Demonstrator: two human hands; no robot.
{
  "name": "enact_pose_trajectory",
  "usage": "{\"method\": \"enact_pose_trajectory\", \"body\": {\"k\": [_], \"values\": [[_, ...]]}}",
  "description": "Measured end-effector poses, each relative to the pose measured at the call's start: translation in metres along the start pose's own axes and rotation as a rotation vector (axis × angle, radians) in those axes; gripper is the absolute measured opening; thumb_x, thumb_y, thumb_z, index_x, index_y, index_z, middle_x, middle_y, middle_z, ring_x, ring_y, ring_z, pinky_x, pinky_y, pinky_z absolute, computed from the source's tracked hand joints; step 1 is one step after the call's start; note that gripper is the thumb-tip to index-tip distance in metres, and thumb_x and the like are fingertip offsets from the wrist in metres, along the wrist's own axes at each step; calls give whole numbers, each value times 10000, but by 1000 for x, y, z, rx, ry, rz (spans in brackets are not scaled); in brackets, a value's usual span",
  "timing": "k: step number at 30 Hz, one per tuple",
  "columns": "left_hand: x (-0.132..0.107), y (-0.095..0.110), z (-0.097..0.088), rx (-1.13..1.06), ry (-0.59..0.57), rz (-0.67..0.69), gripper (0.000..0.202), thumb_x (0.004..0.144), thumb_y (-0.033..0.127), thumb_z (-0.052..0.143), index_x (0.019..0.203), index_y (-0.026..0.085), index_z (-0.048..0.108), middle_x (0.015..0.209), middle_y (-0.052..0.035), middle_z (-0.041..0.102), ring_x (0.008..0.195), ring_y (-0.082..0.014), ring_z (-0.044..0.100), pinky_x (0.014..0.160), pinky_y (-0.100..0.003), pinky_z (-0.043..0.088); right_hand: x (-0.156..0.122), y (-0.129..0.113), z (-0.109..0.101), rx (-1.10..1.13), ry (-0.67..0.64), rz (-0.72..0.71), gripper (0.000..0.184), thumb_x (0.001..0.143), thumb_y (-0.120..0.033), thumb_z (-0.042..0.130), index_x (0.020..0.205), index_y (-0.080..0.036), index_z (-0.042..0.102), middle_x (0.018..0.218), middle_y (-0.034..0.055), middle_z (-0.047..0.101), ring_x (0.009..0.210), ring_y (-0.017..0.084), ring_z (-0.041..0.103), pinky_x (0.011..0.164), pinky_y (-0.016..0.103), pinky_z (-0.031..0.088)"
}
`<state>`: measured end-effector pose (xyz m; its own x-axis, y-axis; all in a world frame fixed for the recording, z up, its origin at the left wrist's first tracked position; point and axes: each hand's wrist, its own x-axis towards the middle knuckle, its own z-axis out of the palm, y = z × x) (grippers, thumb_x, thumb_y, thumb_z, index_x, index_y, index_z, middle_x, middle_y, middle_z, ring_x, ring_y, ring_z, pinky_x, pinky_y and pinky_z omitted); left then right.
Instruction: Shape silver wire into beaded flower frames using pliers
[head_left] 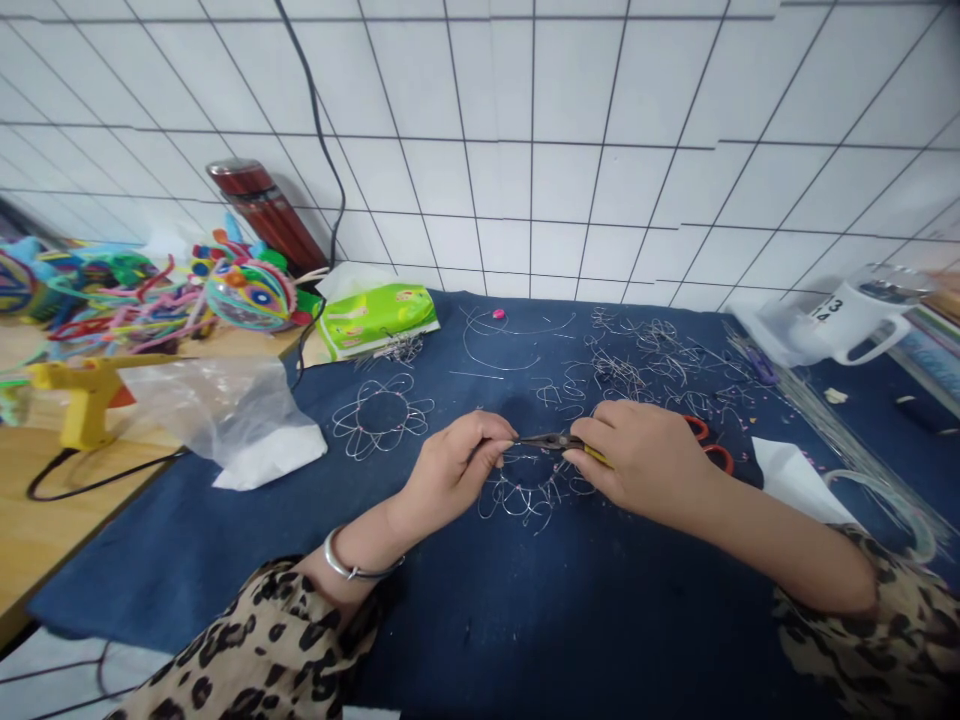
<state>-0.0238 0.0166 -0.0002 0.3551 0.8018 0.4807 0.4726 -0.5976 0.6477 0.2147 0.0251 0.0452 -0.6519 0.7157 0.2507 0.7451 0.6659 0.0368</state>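
Observation:
My right hand (636, 452) is wrapped round a pair of pliers (551, 441) with a yellow handle, the dark jaws pointing left. The jaw tips meet the pinched fingertips of my left hand (459, 452). A thin wire seems to be between those fingers, but it is mostly hidden. Just below both hands, a flower-shaped wire piece (527, 492) with looped petals lies on the dark blue cloth (480, 610). Left of my left hand rests a second wire flower (384, 414). Red-handled scissors (718, 459) lie partly behind my right hand.
Bent wire bits (622, 375) lie scattered at the back right, near long straight wires (862, 440) and a white mug (855, 315). At left are a green tissue pack (379, 318), a yellow glue gun (82, 400), a plastic bag (217, 410) and a red flask (266, 215).

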Motion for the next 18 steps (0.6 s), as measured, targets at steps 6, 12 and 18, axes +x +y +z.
{"method": "enact_pose_trajectory", "body": {"k": [6,12,18], "values": [[0,0,-2,-66,30,-66,82,884,148,479,884,167,559,792,-31,622,822,-144,610,771,-290,468,5,11,1,308,46,102,291,873,-428,443,955,-200,604,834,30,603,754,144,536,642,261,378],[0,3,-2,-148,45,-87,82,893,168,477,860,167,553,773,-40,625,878,-162,606,788,-307,467,8,9,2,605,-18,206,261,856,-430,472,921,-216,607,755,0,584,648,107,508,589,244,382],[0,4,-2,-188,36,-68,62,890,165,488,895,169,549,758,-37,630,869,-163,609,797,-316,471,9,4,8,737,-58,290,275,766,-447,582,937,-233,602,767,-11,573,630,103,497,561,236,394]]}}
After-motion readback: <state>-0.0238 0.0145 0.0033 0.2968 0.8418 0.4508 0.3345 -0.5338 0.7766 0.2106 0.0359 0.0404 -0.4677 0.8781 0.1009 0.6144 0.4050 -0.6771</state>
